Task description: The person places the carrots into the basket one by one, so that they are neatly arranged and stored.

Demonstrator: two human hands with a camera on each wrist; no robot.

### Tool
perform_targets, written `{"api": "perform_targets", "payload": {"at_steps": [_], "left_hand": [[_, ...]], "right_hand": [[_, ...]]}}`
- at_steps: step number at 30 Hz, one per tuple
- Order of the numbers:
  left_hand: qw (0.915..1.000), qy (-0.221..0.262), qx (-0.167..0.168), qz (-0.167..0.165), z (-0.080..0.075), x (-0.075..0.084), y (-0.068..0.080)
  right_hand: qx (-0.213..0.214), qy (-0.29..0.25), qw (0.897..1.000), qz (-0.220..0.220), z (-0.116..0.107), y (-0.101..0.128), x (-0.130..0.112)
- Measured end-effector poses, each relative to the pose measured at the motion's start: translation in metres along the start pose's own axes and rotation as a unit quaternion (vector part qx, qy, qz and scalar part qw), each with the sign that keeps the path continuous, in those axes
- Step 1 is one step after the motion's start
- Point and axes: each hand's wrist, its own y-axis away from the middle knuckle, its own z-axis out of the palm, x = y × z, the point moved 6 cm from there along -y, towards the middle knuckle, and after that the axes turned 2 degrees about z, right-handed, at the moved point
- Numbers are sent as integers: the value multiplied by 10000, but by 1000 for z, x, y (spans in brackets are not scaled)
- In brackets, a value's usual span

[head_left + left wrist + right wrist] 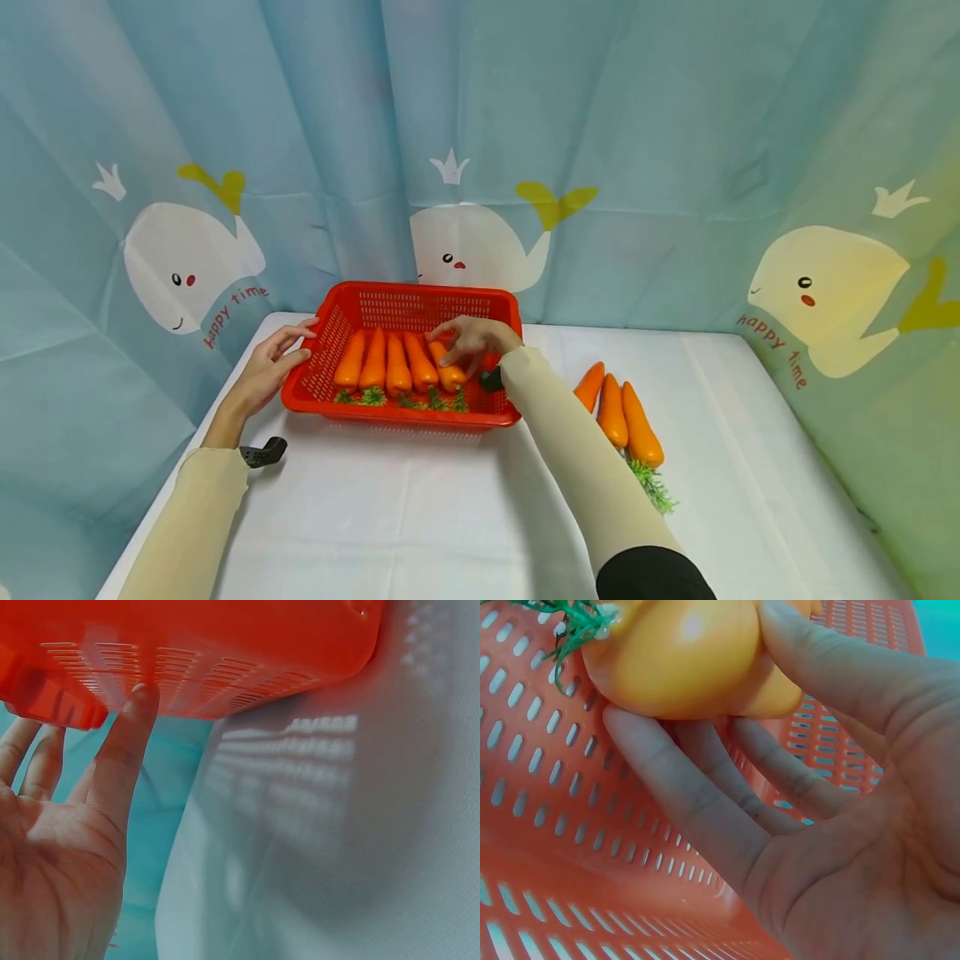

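A red slotted plastic basket (397, 415) holds several orange carrots in a row, green tops toward the person. My right hand (476, 335) reaches inside and grips the rightmost carrot (452, 379). In the right wrist view, the thumb lies on one side of this carrot (682, 660) and the fingers are under the other. My left hand (262, 375) is at the basket's left end, its fingertips right at the rim. The left wrist view shows the nearly straight thumb (124, 754) against the slotted wall (180, 664), with the other fingers partly hidden behind the basket's edge.
Three more carrots (633, 425) with green tops lie on the white table (720, 442) right of the basket, partly behind the right sleeve (577, 467). A blue curtain (660, 167) with whale prints hangs along the table's back and sides.
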Motion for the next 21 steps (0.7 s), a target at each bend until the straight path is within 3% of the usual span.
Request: {"api": "perform_targets", "payload": {"at_steps": [12,21], "left_hand": [[9999,154,-9,-20,1,0,4],[10000,63,24,26,1,0,2]], "right_hand": [[59,34,9999,136,1,1,1],[-5,595,9980,211,1,11,-13]]}}
